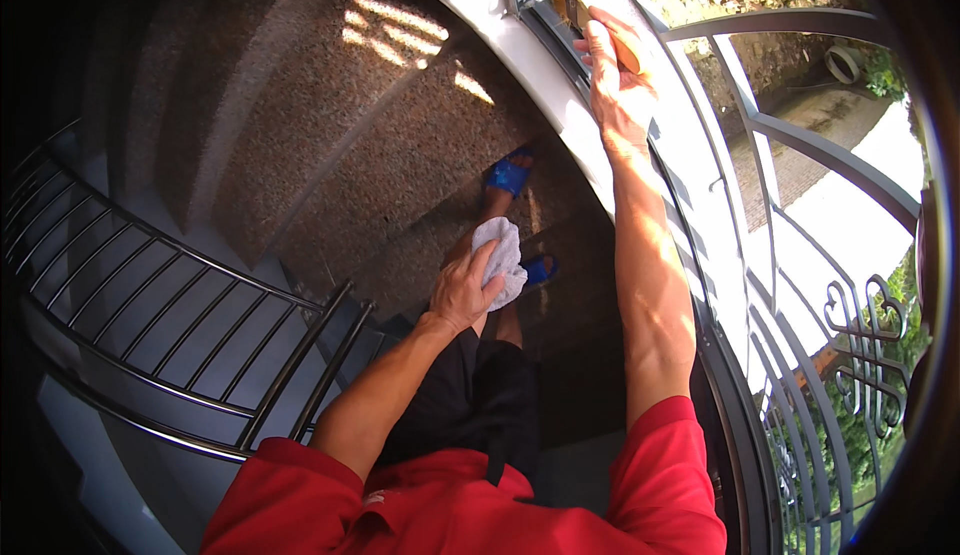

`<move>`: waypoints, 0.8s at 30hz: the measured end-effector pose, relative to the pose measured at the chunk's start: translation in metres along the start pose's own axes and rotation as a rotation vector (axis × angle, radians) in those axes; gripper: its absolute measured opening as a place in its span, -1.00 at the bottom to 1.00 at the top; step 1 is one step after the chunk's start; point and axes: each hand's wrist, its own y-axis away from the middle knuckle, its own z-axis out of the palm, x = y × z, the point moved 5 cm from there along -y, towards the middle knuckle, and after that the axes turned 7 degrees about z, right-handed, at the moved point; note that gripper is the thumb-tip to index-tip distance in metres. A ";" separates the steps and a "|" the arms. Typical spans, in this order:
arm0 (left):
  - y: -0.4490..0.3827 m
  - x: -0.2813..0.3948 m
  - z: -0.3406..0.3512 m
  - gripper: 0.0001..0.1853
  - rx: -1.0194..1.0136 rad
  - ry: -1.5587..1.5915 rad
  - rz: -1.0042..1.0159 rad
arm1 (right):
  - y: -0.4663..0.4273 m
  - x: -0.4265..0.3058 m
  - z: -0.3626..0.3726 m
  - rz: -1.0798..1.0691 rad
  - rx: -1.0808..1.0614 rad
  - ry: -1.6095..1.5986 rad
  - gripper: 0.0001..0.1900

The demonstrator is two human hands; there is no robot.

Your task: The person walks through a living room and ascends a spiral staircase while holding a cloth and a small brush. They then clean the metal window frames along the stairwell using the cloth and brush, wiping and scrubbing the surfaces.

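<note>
My right hand [622,89] is closed around the wooden handle of a brush [574,11] with yellowish bristles. The bristles are at the far part of the dark window track [551,37]; whether they touch it I cannot tell. In my left hand [465,288] is a crumpled pale cloth [501,262], held in front of my legs and well away from the window. Part of the cloth is hidden by the fingers.
Speckled stone stairs [322,112] curve away at the left, beside a metal railing [195,270]. A white sill [517,52] borders the window. Outside it stand curved metal bars [810,150]. Blue slippers [510,176] are on my feet on the steps.
</note>
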 end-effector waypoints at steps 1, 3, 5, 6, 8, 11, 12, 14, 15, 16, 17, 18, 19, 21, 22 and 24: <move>0.000 0.001 -0.001 -0.34 0.018 0.010 0.000 | 0.010 -0.004 -0.010 0.005 -0.050 0.128 -0.79; -0.002 0.000 -0.001 -0.34 0.007 0.011 -0.006 | 0.021 -0.008 -0.030 -0.065 -0.122 0.334 -0.78; -0.002 0.000 -0.001 -0.34 -0.005 0.009 -0.006 | 0.030 -0.004 -0.041 -0.209 -0.183 0.489 -0.76; -0.002 -0.001 -0.001 -0.34 -0.009 0.007 -0.005 | 0.029 -0.014 -0.033 -0.186 -0.187 0.529 -0.77; -0.003 -0.001 0.000 -0.34 -0.007 0.007 0.005 | 0.025 -0.031 -0.014 -0.139 -0.192 0.611 -0.79; -0.004 -0.002 -0.002 -0.33 0.003 0.003 0.019 | 0.019 -0.050 -0.007 -0.297 -0.159 0.658 -0.90; -0.004 -0.002 -0.002 -0.33 0.002 -0.005 0.015 | 0.018 -0.057 -0.007 -0.278 -0.144 0.642 -0.91; -0.003 -0.002 -0.002 -0.32 0.001 -0.005 0.015 | 0.018 -0.046 -0.021 -0.217 -0.143 0.703 -0.90; -0.004 -0.003 -0.002 -0.32 0.001 0.003 0.019 | 0.020 -0.042 -0.026 -0.191 -0.138 0.711 -0.90; -0.003 -0.003 -0.002 -0.32 0.002 0.011 0.021 | 0.022 -0.040 -0.028 -0.166 -0.132 0.718 -0.90; -0.004 -0.003 -0.001 -0.32 -0.012 0.008 0.009 | 0.020 -0.038 -0.026 -0.126 -0.132 0.671 -0.92; -0.004 -0.002 0.000 -0.33 -0.027 0.005 -0.004 | 0.016 -0.037 -0.020 -0.160 -0.164 0.683 -0.92; -0.004 -0.002 0.000 -0.33 -0.041 0.002 -0.017 | 0.010 -0.034 -0.014 -0.194 -0.197 0.696 -0.91; -0.008 0.002 -0.001 -0.34 -0.047 0.004 -0.005 | 0.003 -0.018 -0.003 -0.337 -0.136 0.445 -0.84; -0.007 0.002 0.000 -0.34 -0.042 0.006 -0.009 | -0.002 0.006 0.002 -0.109 -0.131 0.163 -0.83; -0.006 0.000 -0.001 -0.34 -0.039 0.008 -0.008 | 0.003 0.007 -0.006 0.068 0.142 -0.025 -0.82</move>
